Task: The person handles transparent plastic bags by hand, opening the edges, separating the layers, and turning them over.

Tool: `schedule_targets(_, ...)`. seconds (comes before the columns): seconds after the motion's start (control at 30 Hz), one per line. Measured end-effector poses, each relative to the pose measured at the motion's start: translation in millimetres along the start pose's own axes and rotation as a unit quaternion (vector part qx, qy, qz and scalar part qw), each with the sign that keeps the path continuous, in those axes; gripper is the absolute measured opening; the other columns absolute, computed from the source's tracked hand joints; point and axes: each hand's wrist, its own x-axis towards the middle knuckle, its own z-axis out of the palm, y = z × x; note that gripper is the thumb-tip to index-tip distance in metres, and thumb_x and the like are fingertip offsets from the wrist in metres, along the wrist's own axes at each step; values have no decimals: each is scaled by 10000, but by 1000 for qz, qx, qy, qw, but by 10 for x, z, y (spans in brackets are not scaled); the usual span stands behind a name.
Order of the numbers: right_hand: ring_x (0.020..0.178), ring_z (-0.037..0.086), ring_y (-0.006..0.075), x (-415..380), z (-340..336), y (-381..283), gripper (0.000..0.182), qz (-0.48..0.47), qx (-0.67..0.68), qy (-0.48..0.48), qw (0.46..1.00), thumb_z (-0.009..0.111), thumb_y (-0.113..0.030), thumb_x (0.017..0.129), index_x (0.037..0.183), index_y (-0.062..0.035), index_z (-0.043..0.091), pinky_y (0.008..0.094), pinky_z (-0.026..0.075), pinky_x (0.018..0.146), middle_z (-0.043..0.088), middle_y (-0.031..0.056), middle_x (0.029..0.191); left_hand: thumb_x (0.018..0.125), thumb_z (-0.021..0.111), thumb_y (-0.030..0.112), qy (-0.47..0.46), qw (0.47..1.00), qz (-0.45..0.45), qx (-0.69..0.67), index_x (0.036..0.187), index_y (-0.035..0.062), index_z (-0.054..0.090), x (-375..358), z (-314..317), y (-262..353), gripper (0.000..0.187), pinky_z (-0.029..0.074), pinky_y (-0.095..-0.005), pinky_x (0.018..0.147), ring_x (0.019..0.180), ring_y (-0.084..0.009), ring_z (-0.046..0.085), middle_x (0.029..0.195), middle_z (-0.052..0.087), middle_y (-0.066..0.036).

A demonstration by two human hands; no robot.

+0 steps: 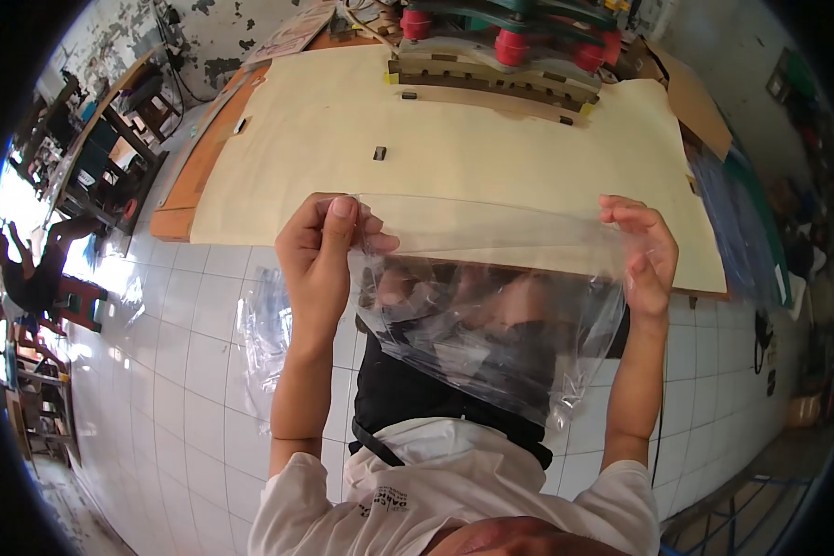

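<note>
A sheet of clear plastic [491, 306], which looks like a bag or film, hangs between my two hands in front of my body, over the table's near edge. My left hand [329, 236] pinches its upper left corner between thumb and fingers. At its right edge is my right hand [647, 255], fingers curved and thumb apart, partly behind or inside the film. Beyond the plastic lies the pale yellow table top [296, 139], with a small dark block [380, 153] on it.
At the table's far side stands a green machine [519, 23] with red parts [511, 46]. More clear plastic [264, 338] hangs or lies at the left, over the tiled floor. A seated person [37, 269] is at the far left. Blue plastic sheeting [727, 222] lies at the right.
</note>
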Motion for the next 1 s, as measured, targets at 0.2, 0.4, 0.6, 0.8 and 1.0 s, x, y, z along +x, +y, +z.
schedule_targets(0.2, 856, 609, 220, -47, 10, 72, 249, 9, -51, 17, 999, 498, -190, 938, 873, 38, 572, 372, 437, 886, 636, 144, 841, 971, 508, 247, -3, 999, -46, 19, 850, -15, 558, 93, 5, 60, 292, 537, -276, 545, 546, -152, 603, 732, 588, -73)
schedule_targets(0.4, 645, 580, 169, -68, 76, 58, 240, 69, -34, 115, 990, 476, -159, 949, 808, 21, 551, 299, 466, 672, 583, 96, 744, 970, 508, 245, -18, 998, -26, 51, 863, -24, 563, 146, 2, 54, 294, 502, -260, 501, 551, -155, 617, 665, 594, -72)
schedule_targets(0.6, 566, 551, 140, -63, -49, 278, 242, 118, -15, 171, 978, 483, -159, 944, 797, 20, 552, 263, 449, 572, 565, 83, 690, 949, 549, 163, -65, 997, -24, 32, 925, -81, 596, 127, 123, 78, 249, 557, -269, 577, 665, -163, 659, 815, 634, -114)
schedule_targets(0.8, 537, 542, 145, -119, -154, 461, 252, 140, 73, 192, 969, 492, -163, 939, 782, 26, 544, 261, 445, 539, 556, 92, 652, 927, 541, 178, -53, 996, -64, -19, 868, -84, 588, 80, 314, 186, 273, 549, -301, 518, 589, -189, 652, 776, 626, -121)
schedule_targets(1.0, 537, 505, 183, -132, -163, 487, 246, 124, 169, 206, 956, 492, -161, 945, 792, 28, 528, 311, 435, 530, 514, 90, 617, 945, 536, 172, -129, 983, -116, -58, 850, -83, 581, 66, 242, 289, 275, 557, -268, 540, 637, -190, 676, 714, 636, -131)
